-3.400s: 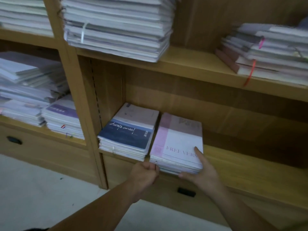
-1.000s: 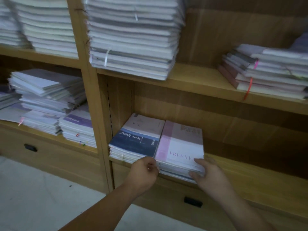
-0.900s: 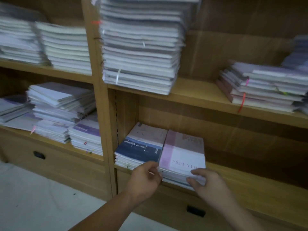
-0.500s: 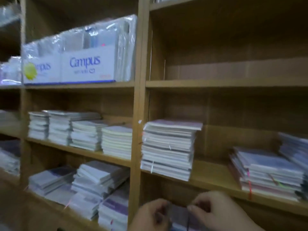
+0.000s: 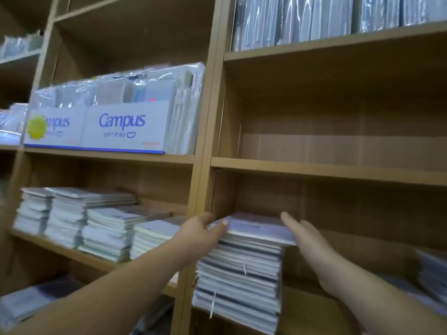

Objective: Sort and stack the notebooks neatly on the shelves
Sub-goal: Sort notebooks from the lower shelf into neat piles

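Gripping the left edge of a thin bundle of notebooks [image 5: 254,229], the left hand [image 5: 200,234] has its thumb on the bundle's top and its other fingers hidden underneath. The bundle rests on top of a tall stack of notebooks [image 5: 239,279], which stands on a wooden shelf [image 5: 304,308] just right of the upright post [image 5: 205,151]. The right hand [image 5: 312,245] lies flat and open against the bundle's right edge, fingers [image 5: 289,220] straight and pointing into the shelf, pressing rather than clasping. Left of the post, lower stacks [image 5: 79,221] sit in a row, with Campus boxes [image 5: 96,128] on the shelf above them.
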Motion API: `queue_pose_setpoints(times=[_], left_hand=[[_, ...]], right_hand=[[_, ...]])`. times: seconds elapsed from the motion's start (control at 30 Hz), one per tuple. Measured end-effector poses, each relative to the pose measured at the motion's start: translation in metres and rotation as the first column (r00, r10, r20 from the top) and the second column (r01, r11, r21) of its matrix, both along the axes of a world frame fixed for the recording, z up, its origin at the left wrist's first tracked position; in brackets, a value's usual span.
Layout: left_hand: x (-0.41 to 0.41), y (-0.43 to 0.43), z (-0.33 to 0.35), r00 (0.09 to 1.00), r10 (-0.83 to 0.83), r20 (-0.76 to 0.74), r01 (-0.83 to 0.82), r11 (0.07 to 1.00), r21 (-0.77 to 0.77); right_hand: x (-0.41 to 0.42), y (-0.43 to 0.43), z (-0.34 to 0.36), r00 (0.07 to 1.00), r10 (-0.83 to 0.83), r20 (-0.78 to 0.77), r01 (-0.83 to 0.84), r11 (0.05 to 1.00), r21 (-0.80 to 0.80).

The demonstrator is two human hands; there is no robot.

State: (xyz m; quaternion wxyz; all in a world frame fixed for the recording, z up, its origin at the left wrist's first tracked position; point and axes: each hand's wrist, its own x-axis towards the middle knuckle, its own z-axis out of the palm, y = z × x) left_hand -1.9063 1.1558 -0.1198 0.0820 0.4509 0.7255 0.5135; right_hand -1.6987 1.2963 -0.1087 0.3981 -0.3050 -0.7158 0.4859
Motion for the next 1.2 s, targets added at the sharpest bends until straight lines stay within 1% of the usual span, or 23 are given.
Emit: queue_pose_setpoints(times=[0.07,0.13,0.27,0.3,0.37,0.47,0.5,0.53,0.6,0.63,0.73,0.77,0.87,0.93,0.97,1.03,1.1,1.2], left_hand=[[-0.006,0.006,-0.008,0.998,0.032,-0.051,-0.031,0.999,0.015],[-0.012,0.012,-0.011,0.992,0.103,-0.076,-0.099,0.994,0.050],[-0.005,0.022,-0.005,0.973,0.214,-0.083,-0.211,0.977,0.040],[-0.003,0.024,-0.002,0.969,0.234,-0.074,-0.232,0.972,0.030],[-0.001,0.027,0.004,0.970,0.243,-0.004,-0.243,0.970,0.025],[0.001,0.022,0.011,0.967,0.222,0.126,-0.230,0.971,0.059],[0.003,0.020,0.012,0.963,0.214,0.162,-0.227,0.972,0.066],[0.003,0.020,0.012,0.962,0.203,0.184,-0.219,0.973,0.073],[0.007,0.018,0.013,0.964,0.162,0.212,-0.183,0.979,0.085],[0.008,0.015,0.013,0.964,0.141,0.226,-0.165,0.982,0.091],[0.007,0.002,0.009,0.958,0.083,0.275,-0.106,0.992,0.071],[0.006,-0.002,0.008,0.952,0.076,0.296,-0.096,0.994,0.053],[0.005,-0.002,0.008,0.926,0.070,0.371,-0.081,0.997,0.015],[0.009,0.001,0.011,0.906,0.053,0.420,-0.067,0.998,0.019],[0.012,0.003,0.013,0.892,0.031,0.451,-0.049,0.998,0.030],[0.016,0.009,0.015,0.856,-0.007,0.518,-0.029,0.998,0.062],[0.018,0.014,0.016,0.824,-0.014,0.566,-0.055,0.993,0.106],[0.026,0.013,0.022,0.779,-0.049,0.625,-0.062,0.986,0.155]], right_hand=[[-0.013,0.007,-0.007,0.999,0.045,0.029,-0.046,0.998,0.037],[-0.024,0.014,-0.011,0.998,0.031,0.058,-0.036,0.996,0.081],[-0.037,0.020,-0.014,0.998,0.058,0.015,-0.058,0.997,0.051],[-0.040,0.021,-0.015,0.998,0.064,0.008,-0.064,0.997,0.039],[-0.042,0.022,-0.016,0.997,0.072,-0.013,-0.072,0.997,0.017],[-0.044,0.027,-0.018,0.993,0.098,-0.070,-0.104,0.991,-0.082],[-0.042,0.027,-0.019,0.991,0.095,-0.091,-0.102,0.992,-0.075],[-0.039,0.026,-0.019,0.991,0.101,-0.091,-0.109,0.990,-0.088],[-0.033,0.029,-0.021,0.996,0.055,-0.073,-0.061,0.994,-0.086],[-0.029,0.030,-0.023,0.996,0.028,-0.087,-0.034,0.997,-0.067],[-0.013,0.034,-0.030,0.985,-0.008,-0.170,-0.007,0.996,-0.093],[-0.009,0.035,-0.030,0.987,-0.021,-0.159,0.004,0.995,-0.102],[0.001,0.033,-0.022,0.996,0.083,-0.017,-0.083,0.994,-0.068],[0.003,0.033,-0.018,0.994,0.077,0.073,-0.073,0.996,-0.052],[0.003,0.031,-0.016,0.994,0.073,0.081,-0.068,0.995,-0.072],[0.002,0.028,-0.013,0.996,0.070,0.059,-0.064,0.993,-0.097],[0.004,0.026,-0.014,0.997,0.079,0.012,-0.077,0.990,-0.120],[0.009,0.026,-0.013,0.996,0.067,-0.059,-0.073,0.991,-0.111]])
